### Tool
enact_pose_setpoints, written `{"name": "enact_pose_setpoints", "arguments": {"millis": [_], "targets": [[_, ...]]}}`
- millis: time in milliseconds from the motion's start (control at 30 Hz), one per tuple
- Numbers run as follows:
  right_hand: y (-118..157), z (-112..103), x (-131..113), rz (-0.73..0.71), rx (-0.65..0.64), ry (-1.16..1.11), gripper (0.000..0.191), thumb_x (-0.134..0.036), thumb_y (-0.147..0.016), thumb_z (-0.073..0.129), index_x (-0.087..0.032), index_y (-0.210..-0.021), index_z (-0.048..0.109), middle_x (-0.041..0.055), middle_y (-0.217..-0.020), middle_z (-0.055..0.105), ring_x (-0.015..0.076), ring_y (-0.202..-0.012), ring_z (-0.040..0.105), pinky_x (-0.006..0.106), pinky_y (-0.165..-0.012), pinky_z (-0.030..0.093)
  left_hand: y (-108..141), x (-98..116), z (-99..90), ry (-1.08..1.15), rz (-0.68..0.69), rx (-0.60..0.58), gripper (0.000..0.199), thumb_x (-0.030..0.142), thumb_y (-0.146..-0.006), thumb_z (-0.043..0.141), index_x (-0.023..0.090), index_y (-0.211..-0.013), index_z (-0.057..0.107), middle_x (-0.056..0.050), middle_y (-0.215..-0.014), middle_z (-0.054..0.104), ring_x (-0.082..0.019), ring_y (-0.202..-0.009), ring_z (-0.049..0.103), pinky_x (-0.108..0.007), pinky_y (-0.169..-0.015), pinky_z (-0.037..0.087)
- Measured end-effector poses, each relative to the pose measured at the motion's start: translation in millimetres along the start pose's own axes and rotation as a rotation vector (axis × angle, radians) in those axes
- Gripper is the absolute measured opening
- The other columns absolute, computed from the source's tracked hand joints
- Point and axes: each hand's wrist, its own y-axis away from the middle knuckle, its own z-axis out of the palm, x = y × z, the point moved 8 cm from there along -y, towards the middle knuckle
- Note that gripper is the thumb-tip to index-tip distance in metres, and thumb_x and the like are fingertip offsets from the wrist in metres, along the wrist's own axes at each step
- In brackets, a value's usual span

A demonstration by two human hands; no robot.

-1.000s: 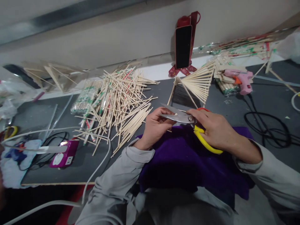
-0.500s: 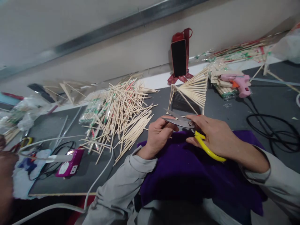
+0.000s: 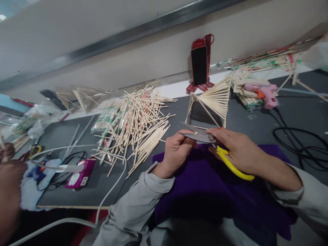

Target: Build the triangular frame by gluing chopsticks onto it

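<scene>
My right hand (image 3: 239, 148) is closed on yellow-handled scissors (image 3: 234, 167), whose metal blades are parted and point left. Between the blades shows the pale tip of a stick (image 3: 196, 133). My left hand (image 3: 176, 152) is pinched just under the blades, around what seems to be that stick, mostly hidden by the fingers. Beneath both hands a purple cloth (image 3: 205, 181) covers my lap. A frame of fanned sticks (image 3: 215, 97) stands on the table beyond the scissors. Left of my hands lies a large pile of loose wooden sticks (image 3: 138, 119).
A phone (image 3: 199, 66) leans upright against a red bottle at the wall. On the right are a pink glue gun (image 3: 269, 95) and coiled black cable (image 3: 302, 147). A magenta power box (image 3: 80, 174) and white cable lie left. Another person's hand (image 3: 10, 171) is at the far left.
The view has shifted slightly, so the table items appear a little to the right. Both hands keep nearly the same hold, with the scissor blades still parted around the stick tip.
</scene>
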Motion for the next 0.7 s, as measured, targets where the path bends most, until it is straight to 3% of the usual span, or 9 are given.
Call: {"name": "enact_pose_setpoints", "arguments": {"millis": [133, 300, 433, 567, 700], "targets": [[2.0, 5.5, 4.5, -0.012, -0.026, 0.019, 0.044, -0.022, -0.083, 0.054, -0.02, -0.127, 0.05, 0.0118, -0.109, 0.067, 0.0281, -0.094, 0.067, 0.041, -0.079, 0.054, 3.6, -8.8, 0.4, -0.02, -0.02, -0.003, 0.025, 0.042, -0.089, 0.063, 0.019, -0.095, 0.067, 0.001, -0.062, 0.063, -0.007, -0.047, 0.047, -0.02, -0.047, 0.038], [1.9, 3.4, 5.4, -0.024, -0.023, 0.035, 0.041, -0.019, -0.082, 0.05, -0.017, -0.123, 0.051, 0.0123, -0.104, 0.068, 0.0285, -0.087, 0.067, 0.041, -0.073, 0.054, 1.3, -4.6, 1.5, -0.044, 0.0, 0.003, 0.018, 0.035, -0.09, 0.06, 0.019, -0.093, 0.066, 0.002, -0.062, 0.063, -0.007, -0.046, 0.048, -0.02, -0.047, 0.039], [1.4, 2.8, 6.5, -0.009, -0.021, 0.044, 0.04, -0.018, -0.082, 0.05, -0.016, -0.122, 0.054, 0.0135, -0.104, 0.069, 0.0296, -0.087, 0.068, 0.042, -0.073, 0.054, -2.9, 1.9, 4.2, 0.0, -0.029, 0.003, 0.01, 0.025, -0.082, 0.068, 0.018, -0.087, 0.063, 0.005, -0.058, 0.06, -0.005, -0.042, 0.046, -0.018, -0.044, 0.038], [0.5, 3.4, 5.7, -0.006, 0.011, 0.035, 0.041, -0.024, -0.086, 0.053, -0.018, -0.126, 0.052, 0.0123, -0.109, 0.069, 0.0281, -0.089, 0.068, 0.041, -0.075, 0.054, -4.7, 6.5, 3.3, 0.009, -0.068, 0.006, 0.008, 0.019, -0.079, 0.069, 0.018, -0.082, 0.062, 0.005, -0.059, 0.062, -0.005, -0.042, 0.048, -0.018, -0.043, 0.039], [-0.9, 2.5, 1.1, 0.0, 0.034, 0.026, 0.053, -0.043, -0.088, 0.058, -0.019, -0.134, 0.047, 0.0123, -0.113, 0.068, 0.0281, -0.094, 0.067, 0.041, -0.077, 0.055, -4.0, 10.1, -0.7, -0.011, -0.053, 0.017, 0.006, 0.023, -0.082, 0.067, 0.018, -0.084, 0.064, 0.003, -0.062, 0.065, -0.005, -0.04, 0.046, -0.018, -0.04, 0.037]]}}
